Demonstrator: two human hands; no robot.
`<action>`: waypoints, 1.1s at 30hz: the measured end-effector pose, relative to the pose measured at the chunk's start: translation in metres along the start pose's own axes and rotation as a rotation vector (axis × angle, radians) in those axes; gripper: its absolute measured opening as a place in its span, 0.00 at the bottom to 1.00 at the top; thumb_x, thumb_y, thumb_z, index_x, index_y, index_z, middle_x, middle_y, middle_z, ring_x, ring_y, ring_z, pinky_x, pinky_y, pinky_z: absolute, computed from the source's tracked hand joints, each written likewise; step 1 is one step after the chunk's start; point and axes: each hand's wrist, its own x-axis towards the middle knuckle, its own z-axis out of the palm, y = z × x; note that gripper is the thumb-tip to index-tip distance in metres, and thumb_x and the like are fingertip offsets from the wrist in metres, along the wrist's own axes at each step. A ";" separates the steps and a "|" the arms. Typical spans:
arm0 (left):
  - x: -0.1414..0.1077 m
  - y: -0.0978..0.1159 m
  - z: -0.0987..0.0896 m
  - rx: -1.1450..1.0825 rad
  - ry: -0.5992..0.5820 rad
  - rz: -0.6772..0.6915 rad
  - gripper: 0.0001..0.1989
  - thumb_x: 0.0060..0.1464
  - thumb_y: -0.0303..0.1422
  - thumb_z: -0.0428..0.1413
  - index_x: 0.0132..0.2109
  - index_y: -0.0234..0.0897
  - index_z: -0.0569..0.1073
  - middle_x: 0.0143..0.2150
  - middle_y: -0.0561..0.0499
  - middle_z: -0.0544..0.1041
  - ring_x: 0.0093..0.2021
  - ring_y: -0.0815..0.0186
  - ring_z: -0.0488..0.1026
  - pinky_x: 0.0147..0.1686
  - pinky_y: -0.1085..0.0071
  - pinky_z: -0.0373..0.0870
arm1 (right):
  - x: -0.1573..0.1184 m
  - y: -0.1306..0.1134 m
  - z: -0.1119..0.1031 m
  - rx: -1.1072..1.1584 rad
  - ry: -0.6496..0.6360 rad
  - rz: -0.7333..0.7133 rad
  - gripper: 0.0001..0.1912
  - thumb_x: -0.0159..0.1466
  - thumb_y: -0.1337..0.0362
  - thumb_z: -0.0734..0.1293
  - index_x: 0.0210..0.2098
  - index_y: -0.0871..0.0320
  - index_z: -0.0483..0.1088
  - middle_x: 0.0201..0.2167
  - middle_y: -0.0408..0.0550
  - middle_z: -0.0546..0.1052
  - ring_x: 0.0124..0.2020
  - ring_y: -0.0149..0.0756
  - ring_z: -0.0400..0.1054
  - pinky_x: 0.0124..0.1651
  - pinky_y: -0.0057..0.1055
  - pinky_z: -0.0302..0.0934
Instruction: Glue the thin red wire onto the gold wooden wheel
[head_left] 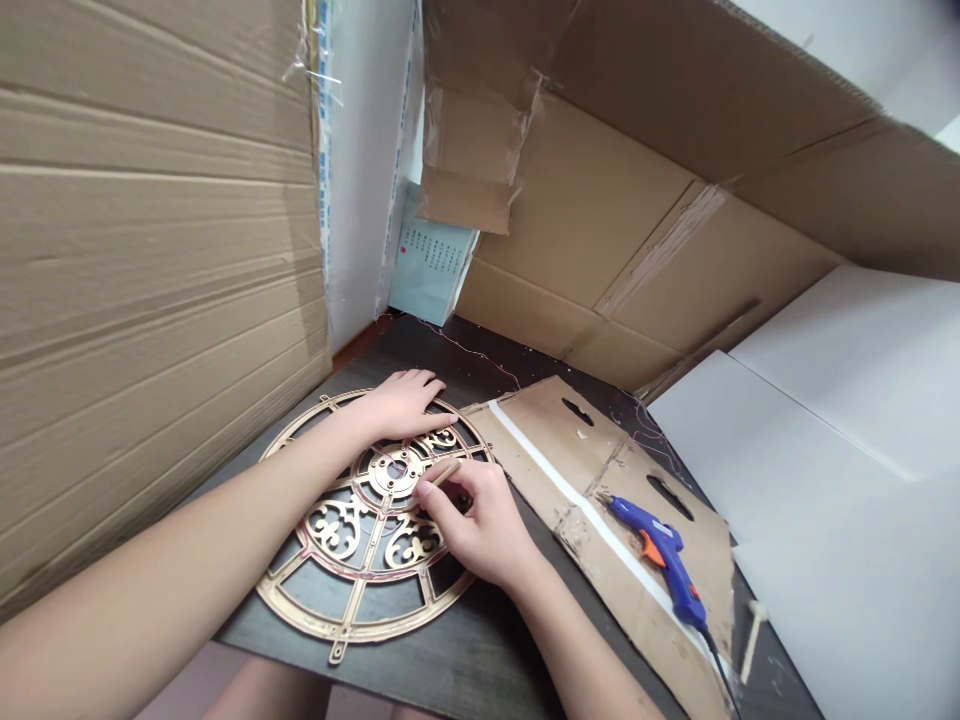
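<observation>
A round gold-coloured openwork frame (349,630) with spokes, scroll ornaments and a ring at its centre lies flat on the dark table. My left hand (405,405) rests over its far side, fingers stretched out. Between the thumb and fingers of my right hand (484,520) is a short tan stick (444,473), held close to the central ring (394,470). Reddish lines run along parts of the inner rings. My right hand covers part of the frame's right side, and its curled fingers are partly hidden.
A blue hot glue gun (664,560) with an orange trigger lies on a cardboard sheet (540,420) to the right. Beside it is a pale T-shaped piece (752,640). Cardboard walls (165,250) and a light-blue book (427,260) stand around the dark table (480,650).
</observation>
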 end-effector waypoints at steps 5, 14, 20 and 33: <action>0.001 -0.001 0.000 -0.003 -0.006 -0.006 0.42 0.59 0.60 0.42 0.66 0.32 0.65 0.68 0.34 0.63 0.67 0.45 0.60 0.65 0.52 0.57 | 0.000 0.002 0.000 -0.009 0.011 0.022 0.10 0.68 0.65 0.63 0.33 0.59 0.75 0.29 0.45 0.78 0.28 0.30 0.68 0.31 0.26 0.57; 0.000 0.000 0.000 0.005 0.000 -0.002 0.40 0.59 0.58 0.43 0.65 0.31 0.66 0.68 0.34 0.64 0.67 0.46 0.60 0.64 0.52 0.57 | 0.000 0.004 0.000 -0.006 0.053 0.044 0.08 0.66 0.66 0.64 0.32 0.59 0.74 0.28 0.43 0.77 0.26 0.27 0.65 0.28 0.24 0.56; 0.000 0.000 0.000 0.010 -0.005 -0.005 0.40 0.59 0.58 0.44 0.66 0.31 0.66 0.68 0.34 0.63 0.68 0.45 0.60 0.65 0.52 0.57 | -0.001 0.006 0.000 -0.002 0.112 0.022 0.09 0.66 0.67 0.64 0.30 0.59 0.73 0.27 0.42 0.76 0.25 0.27 0.65 0.28 0.23 0.56; 0.002 0.000 0.003 0.016 0.012 0.007 0.40 0.59 0.58 0.44 0.65 0.30 0.66 0.67 0.34 0.64 0.66 0.45 0.61 0.64 0.51 0.57 | 0.000 0.004 -0.003 -0.002 0.055 -0.036 0.07 0.67 0.68 0.65 0.33 0.59 0.74 0.30 0.42 0.77 0.30 0.28 0.68 0.36 0.24 0.59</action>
